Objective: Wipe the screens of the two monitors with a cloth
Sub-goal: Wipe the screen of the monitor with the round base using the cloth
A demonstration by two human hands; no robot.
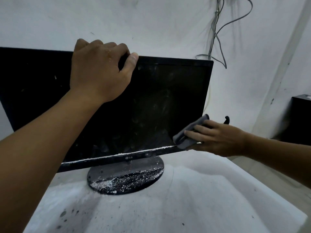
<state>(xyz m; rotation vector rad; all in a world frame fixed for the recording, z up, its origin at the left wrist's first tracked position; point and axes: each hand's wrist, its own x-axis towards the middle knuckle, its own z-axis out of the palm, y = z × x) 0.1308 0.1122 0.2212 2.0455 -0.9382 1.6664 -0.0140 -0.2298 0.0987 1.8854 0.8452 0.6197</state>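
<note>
- Head view, nearest first: white table (193,207) in front of the LG monitor (151,101), dusty, dark specks on its near left part.
- Round black stand base (125,176) under the monitor sits on the table, front half covered in white powder and crumbs.
- White powder line (117,155) runs along the monitor's bottom bezel, just above the LG logo.
- Right hand (217,137) at the monitor's lower right corner, fingers straight and flat, pressing a grey cloth (186,135) against the screen there; cloth folded, touching screen and bezel.
- Left hand (101,71) on the monitor's top edge, left of centre, fingers curled over the back, thumb on the front bezel, gripping it.
- Monitor screen dark, smeared with dust marks, upright, tilted slightly back.
- Second monitor (33,84) just left of the LG one, partly behind the left arm, screen dark.
- Behind the monitor: white wall (151,22), grey cables (218,39) hanging at upper right.
- Black box (299,118) far right of the monitor; cannot tell what it is.
</note>
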